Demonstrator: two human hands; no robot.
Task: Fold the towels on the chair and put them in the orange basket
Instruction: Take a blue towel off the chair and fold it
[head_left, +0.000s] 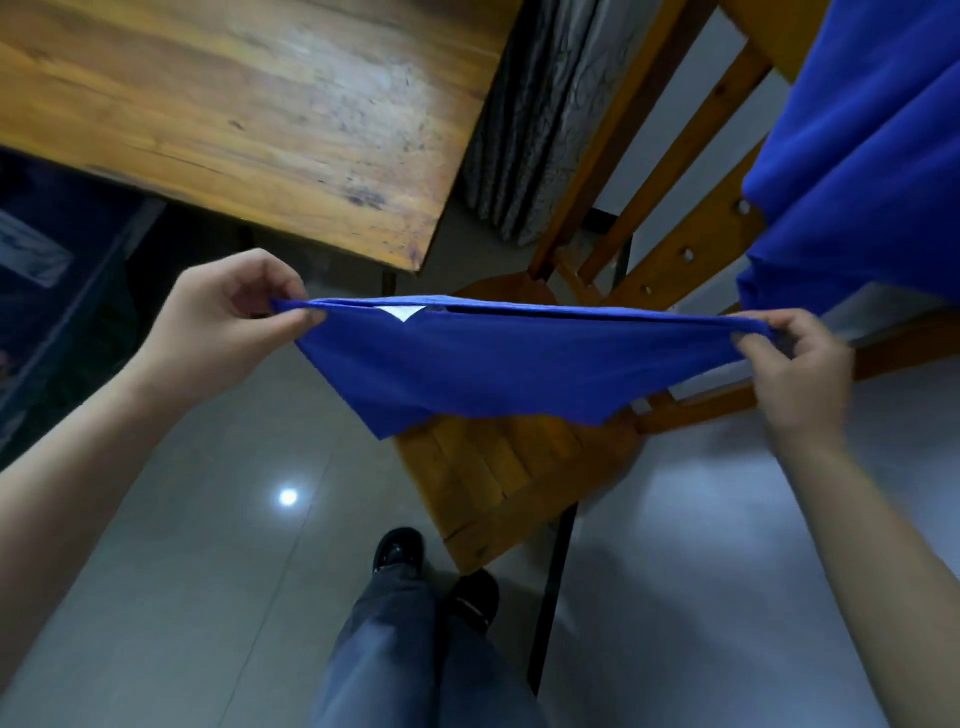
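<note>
Towel (498, 374) in mid-fold, held in the air above the seat of the wooden chair (498, 483). From my remote station I read the left hand (223, 317) as pinching one end between thumb and curled fingers. The right hand (800, 364) pinches the other end the same way, and the top edge is pulled into a straight line between them.

My worry is the layers. At least two lie stacked along that edge, and a pinch that catches only the upper one would, I judge, let the lower one sag and spoil the fold. The loose bottom corners hang uneven and could skew the next crease too. A second blue towel (857, 156) drapes over the chair back just beside the right hand, and a careless swing could drag it off. The orange basket is nowhere in my view, so the carry will need a look round first.

The held cloth is a saturated blue, thin and limp, with a small white tag (400, 313) showing near the left end.
</note>
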